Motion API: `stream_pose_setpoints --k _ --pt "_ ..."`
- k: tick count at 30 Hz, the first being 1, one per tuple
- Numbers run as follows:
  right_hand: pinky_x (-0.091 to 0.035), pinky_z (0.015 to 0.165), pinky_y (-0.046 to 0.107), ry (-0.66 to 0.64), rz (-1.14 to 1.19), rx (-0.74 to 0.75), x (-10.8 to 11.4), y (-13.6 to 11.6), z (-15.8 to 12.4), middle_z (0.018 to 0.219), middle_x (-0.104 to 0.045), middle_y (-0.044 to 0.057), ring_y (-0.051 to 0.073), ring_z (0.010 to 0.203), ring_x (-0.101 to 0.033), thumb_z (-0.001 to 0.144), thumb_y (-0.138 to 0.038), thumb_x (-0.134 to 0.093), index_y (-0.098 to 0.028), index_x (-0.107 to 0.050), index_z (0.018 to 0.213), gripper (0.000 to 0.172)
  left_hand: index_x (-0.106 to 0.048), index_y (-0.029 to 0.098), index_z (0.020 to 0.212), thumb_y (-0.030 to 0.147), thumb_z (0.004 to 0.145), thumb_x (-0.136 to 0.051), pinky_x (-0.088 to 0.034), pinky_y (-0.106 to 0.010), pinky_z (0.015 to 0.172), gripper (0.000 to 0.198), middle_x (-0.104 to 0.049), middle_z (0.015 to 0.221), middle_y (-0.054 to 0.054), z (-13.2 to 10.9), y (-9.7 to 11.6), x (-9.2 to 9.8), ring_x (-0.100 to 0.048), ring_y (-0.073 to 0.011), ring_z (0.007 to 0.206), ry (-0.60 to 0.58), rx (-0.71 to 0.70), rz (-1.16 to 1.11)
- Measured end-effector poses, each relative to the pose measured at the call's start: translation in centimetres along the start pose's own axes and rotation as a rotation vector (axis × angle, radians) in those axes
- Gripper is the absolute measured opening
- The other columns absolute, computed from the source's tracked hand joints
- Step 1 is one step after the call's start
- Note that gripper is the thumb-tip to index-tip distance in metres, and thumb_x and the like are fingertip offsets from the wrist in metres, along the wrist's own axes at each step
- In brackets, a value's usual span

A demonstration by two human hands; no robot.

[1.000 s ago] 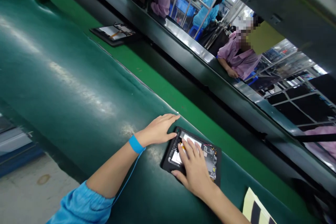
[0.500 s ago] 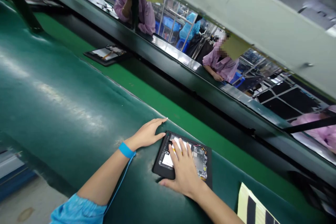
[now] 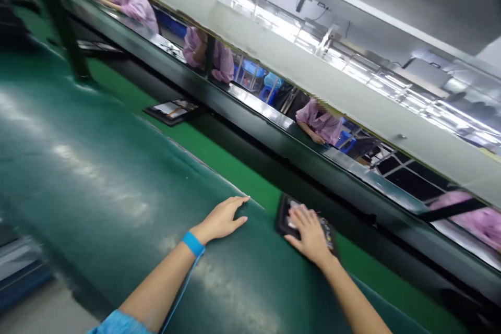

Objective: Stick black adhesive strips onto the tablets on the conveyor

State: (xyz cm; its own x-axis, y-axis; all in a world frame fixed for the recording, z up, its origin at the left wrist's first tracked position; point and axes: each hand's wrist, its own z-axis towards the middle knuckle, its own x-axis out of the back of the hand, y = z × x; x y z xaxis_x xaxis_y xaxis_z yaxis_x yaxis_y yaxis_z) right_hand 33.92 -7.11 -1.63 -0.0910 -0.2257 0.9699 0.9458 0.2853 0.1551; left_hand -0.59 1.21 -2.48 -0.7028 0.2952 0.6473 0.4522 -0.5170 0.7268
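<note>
My right hand (image 3: pixel 309 232) lies flat, fingers spread, on an opened black tablet (image 3: pixel 285 214) with its circuit board showing. The tablet sits at the far edge of the dark green mat (image 3: pixel 97 167), partly over the bright green conveyor belt (image 3: pixel 219 159). My left hand (image 3: pixel 224 217) rests open and flat on the mat to the left of the tablet, apart from it. A blue wrist strap (image 3: pixel 193 243) with a thin cord is on my left wrist.
Another opened tablet (image 3: pixel 174 110) lies further up the belt at left. A dark rail (image 3: pixel 274 130) runs along the belt's far side. Behind it sit several people in pink coats, one (image 3: pixel 319 122) straight across from me.
My right hand has pushed the tablet away from me and to the right, onto the edge of the belt. My left hand stayed on the mat, now apart from the tablet. The camera tilted up.
</note>
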Motion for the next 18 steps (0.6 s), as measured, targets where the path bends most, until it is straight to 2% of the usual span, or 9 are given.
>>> stream_pose_setpoints --k 2,4,8,12,18 --pt "-0.028 0.115 0.067 0.105 -0.034 -0.14 -1.2 2.5 0.0 0.146 -0.057 0.02 0.039 0.141 -0.044 0.099 -0.049 -0.042 -0.015 -0.058 0.141 0.056 -0.052 0.018 0.142 0.032 0.089 -0.06 -0.045 -0.044 0.115 0.056 -0.06 0.144 -0.012 0.0 0.2 0.1 -0.056 -0.0256 0.134 0.003 0.005 0.002" --pt "-0.031 0.111 0.069 0.195 -0.044 -0.264 -2.6 3.7 -0.3 0.141 -0.059 0.022 0.04 0.136 -0.048 0.102 -0.041 -0.028 -0.013 -0.059 0.138 0.055 -0.052 0.018 0.142 0.031 0.088 -0.062 -0.045 -0.042 0.114 0.057 -0.061 0.143 -0.012 -0.1 0.4 0.2 -0.057 -0.0251 0.133 0.002 0.012 0.004" --pt "-0.037 0.11 0.062 0.301 -0.014 -0.385 -4.9 4.2 -1.5 0.139 -0.058 0.024 0.04 0.136 -0.048 0.1 -0.044 -0.026 -0.008 -0.06 0.134 0.06 -0.053 0.019 0.142 0.03 0.087 -0.064 -0.046 -0.043 0.114 0.057 -0.062 0.142 -0.012 -0.2 0.6 0.2 -0.057 -0.026 0.132 -0.005 0.021 0.009" --pt "-0.041 0.109 0.057 0.335 0.037 -0.429 -5.8 5.0 -2.0 0.133 -0.061 0.029 0.041 0.13 -0.051 0.095 -0.047 -0.033 -0.001 -0.061 0.128 0.064 -0.054 0.021 0.141 0.03 0.087 -0.065 -0.044 -0.045 0.114 0.056 -0.063 0.14 -0.011 -0.3 0.6 0.0 -0.056 -0.0272 0.132 -0.015 0.019 0.018" --pt "-0.048 0.104 0.054 0.312 0.145 -0.487 -6.7 6.3 -2.0 0.125 -0.068 0.026 0.04 0.118 -0.062 0.09 -0.054 -0.035 -0.003 -0.069 0.117 0.067 -0.057 0.017 0.138 0.029 0.086 -0.066 -0.044 -0.045 0.112 0.054 -0.064 0.136 -0.013 -0.3 0.5 -0.1 -0.056 -0.0289 0.129 -0.025 0.008 0.043"
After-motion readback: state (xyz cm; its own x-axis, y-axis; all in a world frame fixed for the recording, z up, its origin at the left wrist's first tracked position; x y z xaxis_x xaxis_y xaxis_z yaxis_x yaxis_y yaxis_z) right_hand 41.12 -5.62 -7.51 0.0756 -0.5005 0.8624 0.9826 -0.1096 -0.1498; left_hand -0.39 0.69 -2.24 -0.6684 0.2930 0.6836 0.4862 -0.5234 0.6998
